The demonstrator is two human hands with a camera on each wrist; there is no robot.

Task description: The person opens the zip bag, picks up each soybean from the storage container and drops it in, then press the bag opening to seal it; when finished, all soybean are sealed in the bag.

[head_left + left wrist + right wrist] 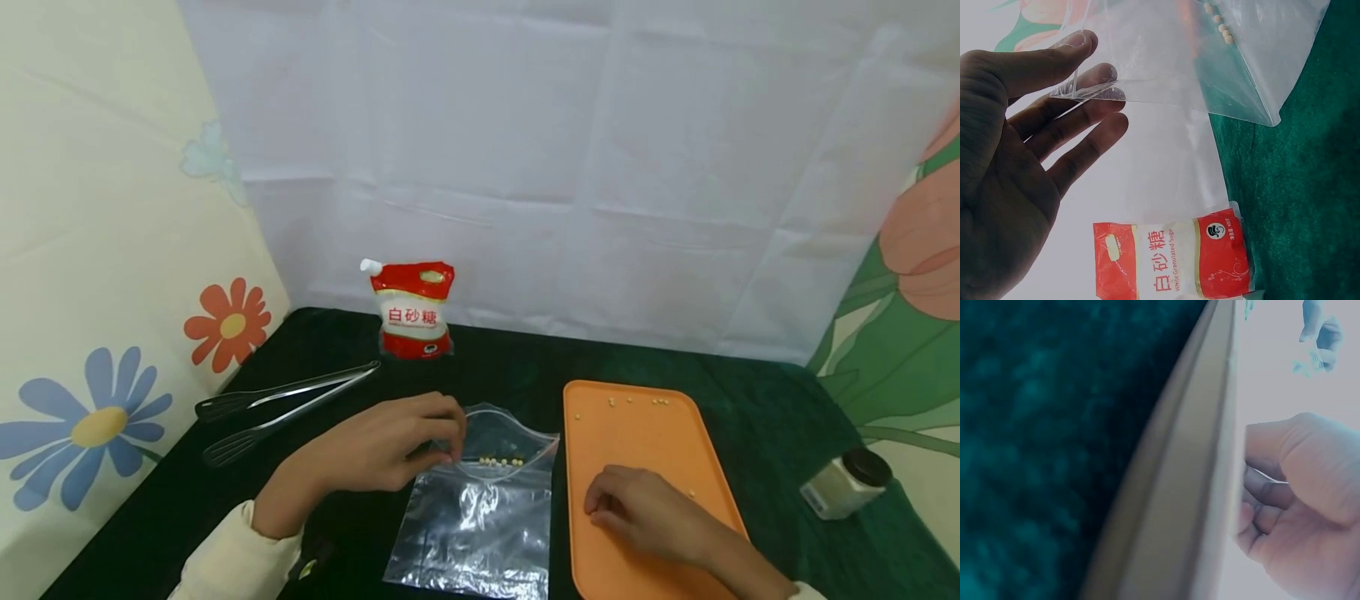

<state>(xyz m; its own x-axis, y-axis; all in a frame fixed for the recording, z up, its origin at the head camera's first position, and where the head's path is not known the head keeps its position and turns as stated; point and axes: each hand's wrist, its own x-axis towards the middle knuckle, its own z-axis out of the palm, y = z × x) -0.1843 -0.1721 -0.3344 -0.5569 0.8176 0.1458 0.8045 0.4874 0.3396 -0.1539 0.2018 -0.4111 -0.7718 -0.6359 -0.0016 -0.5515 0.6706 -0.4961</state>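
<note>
My left hand (390,442) pinches the upper left edge of a clear zip-lock bag (480,533) between thumb and fingers. The bag's mouth is spread apart, and several small pale-yellow round beans (501,461) lie inside it in a row. In the left wrist view the thumb and fingertips hold the clear film, with the beans (1225,31) beyond. My right hand (648,512) is low over an orange tray (630,450), fingers bent inward. Its fingertips are hidden behind the tray's rim (1179,487) in the right wrist view, so whether they pinch a bean cannot be seen.
A few loose beans (660,402) lie on the tray's far part. A red and white sugar pouch (414,312) stands at the back. Metal tongs (300,400) lie at the left; a black-lidded jar (843,485) stands at the right on the dark green cloth (510,358).
</note>
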